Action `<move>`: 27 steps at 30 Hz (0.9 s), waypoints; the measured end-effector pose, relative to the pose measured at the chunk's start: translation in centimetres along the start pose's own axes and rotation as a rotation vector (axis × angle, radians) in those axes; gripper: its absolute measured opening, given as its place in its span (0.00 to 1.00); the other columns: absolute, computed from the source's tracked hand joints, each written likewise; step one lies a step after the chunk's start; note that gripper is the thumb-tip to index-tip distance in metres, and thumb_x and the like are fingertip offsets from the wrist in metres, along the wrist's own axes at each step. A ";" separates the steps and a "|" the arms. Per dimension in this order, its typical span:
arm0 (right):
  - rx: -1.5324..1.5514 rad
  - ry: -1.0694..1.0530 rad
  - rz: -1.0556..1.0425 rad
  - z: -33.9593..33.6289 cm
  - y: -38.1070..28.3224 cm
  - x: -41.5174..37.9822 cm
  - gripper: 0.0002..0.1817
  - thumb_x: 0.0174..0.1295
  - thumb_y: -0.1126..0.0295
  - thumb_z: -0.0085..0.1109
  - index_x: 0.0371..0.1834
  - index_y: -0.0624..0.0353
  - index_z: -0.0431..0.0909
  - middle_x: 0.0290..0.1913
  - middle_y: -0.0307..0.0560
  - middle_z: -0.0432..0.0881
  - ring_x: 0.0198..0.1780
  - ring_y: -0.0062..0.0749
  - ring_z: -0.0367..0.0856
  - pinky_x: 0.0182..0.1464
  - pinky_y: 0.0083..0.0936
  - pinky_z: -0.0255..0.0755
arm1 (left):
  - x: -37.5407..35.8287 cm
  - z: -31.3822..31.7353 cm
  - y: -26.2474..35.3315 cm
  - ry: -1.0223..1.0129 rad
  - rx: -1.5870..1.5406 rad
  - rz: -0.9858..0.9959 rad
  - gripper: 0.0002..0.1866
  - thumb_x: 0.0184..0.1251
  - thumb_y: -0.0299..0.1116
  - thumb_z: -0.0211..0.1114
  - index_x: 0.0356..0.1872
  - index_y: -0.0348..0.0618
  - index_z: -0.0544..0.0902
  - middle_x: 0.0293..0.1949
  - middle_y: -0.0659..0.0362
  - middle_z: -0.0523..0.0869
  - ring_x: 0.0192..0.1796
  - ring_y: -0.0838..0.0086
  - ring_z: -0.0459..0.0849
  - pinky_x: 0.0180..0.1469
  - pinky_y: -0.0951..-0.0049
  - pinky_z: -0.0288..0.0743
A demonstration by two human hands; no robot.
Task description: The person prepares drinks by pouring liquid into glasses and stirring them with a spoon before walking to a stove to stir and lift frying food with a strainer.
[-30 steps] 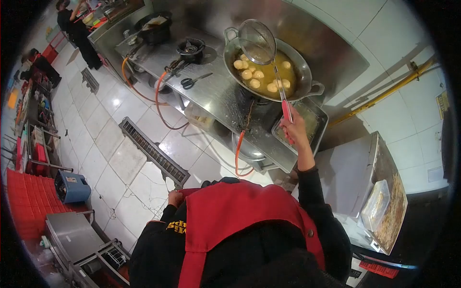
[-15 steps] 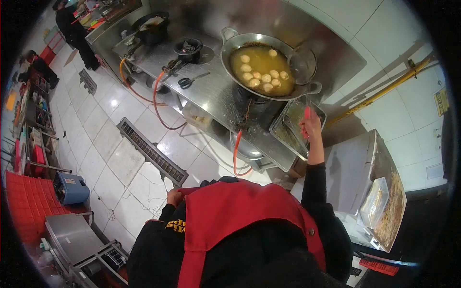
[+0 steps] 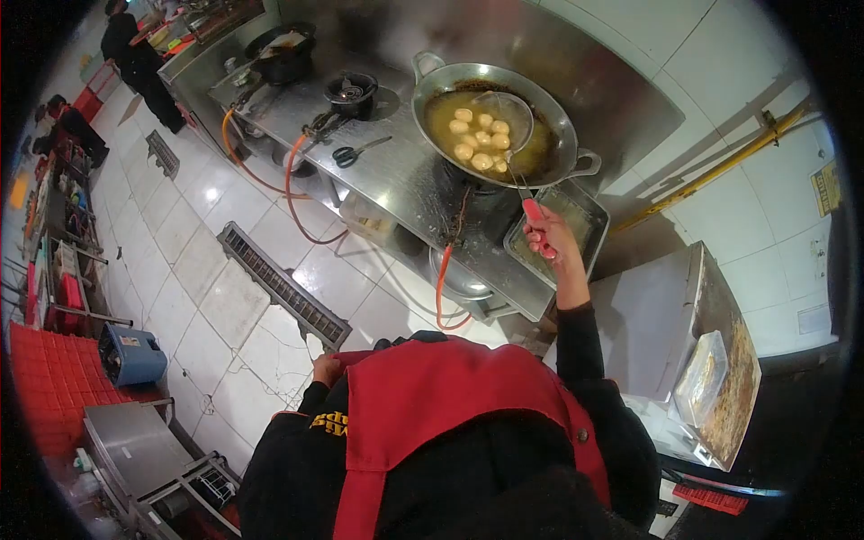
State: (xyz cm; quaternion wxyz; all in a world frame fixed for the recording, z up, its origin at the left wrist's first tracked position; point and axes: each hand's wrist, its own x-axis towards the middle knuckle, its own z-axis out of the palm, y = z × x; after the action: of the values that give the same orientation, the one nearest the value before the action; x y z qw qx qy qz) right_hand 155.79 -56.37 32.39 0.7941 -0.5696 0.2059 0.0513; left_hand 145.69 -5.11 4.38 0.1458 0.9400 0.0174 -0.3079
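Observation:
My right hand is closed around the red handle of a wire skimmer. Its round mesh head lies in the oil of a large two-handled wok, over and beside several pale golden balls. The balls float in the yellow oil, bunched toward the left and middle. Down at my left side, my left hand is closed at the edge of my red apron, its fingers partly hidden.
A metal tray sits right of the wok. Scissors, a small burner and a black pan occupy the steel counter. Orange gas hoses hang in front. Two people stand far left.
My right hand has moved left and slightly down. The skimmer head has swung left from the wok's right rim into the oil, and the balls have shifted left.

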 end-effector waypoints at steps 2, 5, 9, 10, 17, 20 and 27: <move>-0.008 -0.010 -0.011 0.9 -0.1 -0.2 0.18 0.55 0.79 0.48 0.51 0.59 0.63 0.23 0.44 0.71 0.15 0.18 0.65 0.13 0.16 0.63 | -0.1 0.0 -0.1 0.025 -0.030 -0.037 0.13 0.50 0.44 0.56 0.23 0.47 0.83 0.27 0.54 0.82 0.33 0.59 0.81 0.34 0.60 0.75; -0.034 -0.014 -0.017 2.1 -0.2 -0.7 0.20 0.55 0.79 0.48 0.53 0.59 0.63 0.23 0.45 0.71 0.14 0.18 0.64 0.12 0.16 0.63 | -1.0 -0.4 0.0 0.080 0.045 0.093 0.13 0.49 0.43 0.56 0.21 0.47 0.83 0.25 0.54 0.82 0.31 0.58 0.81 0.32 0.60 0.75; -0.216 0.057 -0.109 3.5 -0.4 -1.6 0.25 0.55 0.79 0.47 0.58 0.56 0.61 0.21 0.45 0.72 0.13 0.19 0.65 0.11 0.17 0.62 | -1.2 -0.5 0.0 0.090 0.003 0.099 0.13 0.48 0.43 0.56 0.21 0.47 0.83 0.24 0.53 0.82 0.30 0.58 0.81 0.30 0.59 0.74; -0.303 0.110 -0.129 3.8 -0.3 -1.8 0.27 0.54 0.79 0.47 0.61 0.54 0.60 0.20 0.45 0.73 0.13 0.19 0.65 0.10 0.18 0.62 | -1.5 -0.8 0.3 0.078 0.052 0.124 0.13 0.48 0.43 0.56 0.21 0.46 0.83 0.25 0.53 0.82 0.31 0.57 0.82 0.31 0.60 0.75; -0.678 0.275 -0.260 4.6 -0.4 -4.3 0.36 0.46 0.80 0.48 0.64 0.48 0.58 0.20 0.44 0.76 0.12 0.21 0.69 0.12 0.22 0.64 | -1.2 -1.3 1.5 0.065 0.092 -0.021 0.13 0.49 0.42 0.55 0.23 0.47 0.83 0.23 0.54 0.82 0.31 0.59 0.82 0.30 0.61 0.75; -0.812 0.289 -0.290 5.2 -1.3 -6.3 0.35 0.49 0.79 0.47 0.65 0.49 0.56 0.20 0.42 0.74 0.13 0.17 0.66 0.12 0.17 0.63 | -1.5 -2.2 2.1 0.009 -0.078 -0.137 0.13 0.50 0.42 0.53 0.25 0.48 0.83 0.25 0.52 0.82 0.32 0.58 0.82 0.32 0.60 0.75; -0.794 0.233 -0.309 5.7 -1.4 -10.1 0.37 0.44 0.81 0.46 0.64 0.49 0.58 0.21 0.45 0.76 0.12 0.21 0.69 0.12 0.20 0.65 | -2.0 -3.1 3.2 -0.031 -0.114 -0.136 0.14 0.50 0.39 0.49 0.29 0.48 0.83 0.30 0.48 0.82 0.38 0.54 0.80 0.41 0.58 0.74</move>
State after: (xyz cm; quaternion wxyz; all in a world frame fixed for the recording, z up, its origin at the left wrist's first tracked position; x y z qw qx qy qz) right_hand 148.60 -50.00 39.02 0.4833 -0.8567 0.1710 -0.0575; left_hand 146.18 -7.17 8.77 0.1782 0.9220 0.0968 -0.3299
